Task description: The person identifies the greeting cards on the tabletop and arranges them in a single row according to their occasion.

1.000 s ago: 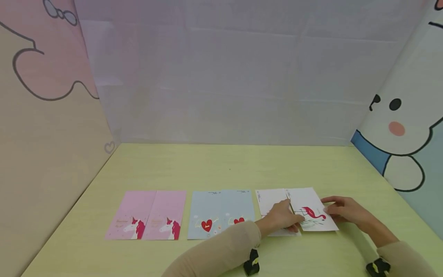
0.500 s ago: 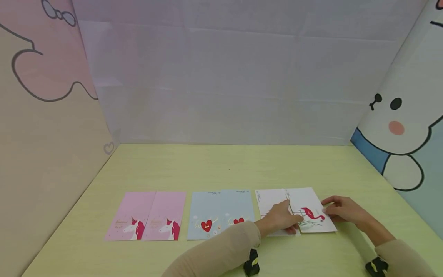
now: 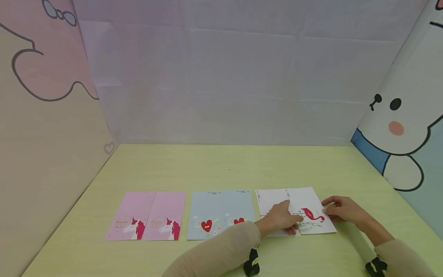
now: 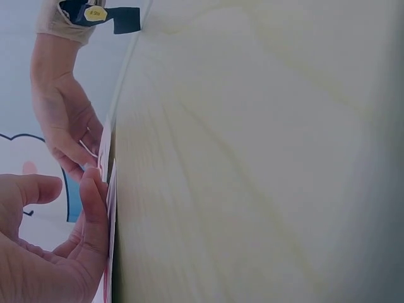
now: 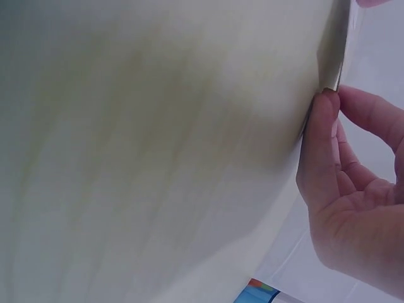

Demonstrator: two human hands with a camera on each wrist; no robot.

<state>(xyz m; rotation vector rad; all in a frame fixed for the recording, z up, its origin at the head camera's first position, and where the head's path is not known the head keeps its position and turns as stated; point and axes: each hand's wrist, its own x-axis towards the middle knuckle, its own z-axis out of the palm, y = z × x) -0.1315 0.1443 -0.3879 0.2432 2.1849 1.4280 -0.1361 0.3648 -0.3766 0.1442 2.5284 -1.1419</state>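
Note:
Two white flamingo cards lie side by side at the right of the row in the head view. My left hand point(image 3: 278, 220) rests on the left flamingo card point(image 3: 270, 195) and covers much of its picture; its fingertips press near the seam. In the left wrist view the thumb stands apart from the fingers. With thumb and finger my right hand point(image 3: 344, 209) pinches the right edge of the right flamingo card point(image 3: 304, 197). That card's edge point(image 5: 341, 53) shows between the fingertips in the right wrist view, slightly raised from the table.
Two pink unicorn cards, left point(image 3: 138, 204) and right point(image 3: 169, 204), lie at the left of the pale yellow table point(image 3: 221, 165). Two blue heart cards point(image 3: 205, 204) sit mid-row, partly behind my left sleeve point(image 3: 221, 248). A pale backdrop point(image 3: 221, 77) rises behind the table.
The right flamingo card has shifted slightly left and turned a little, and the gap beside the left flamingo card has narrowed. My right hand moved slightly left with it; my left hand stayed nearly still.

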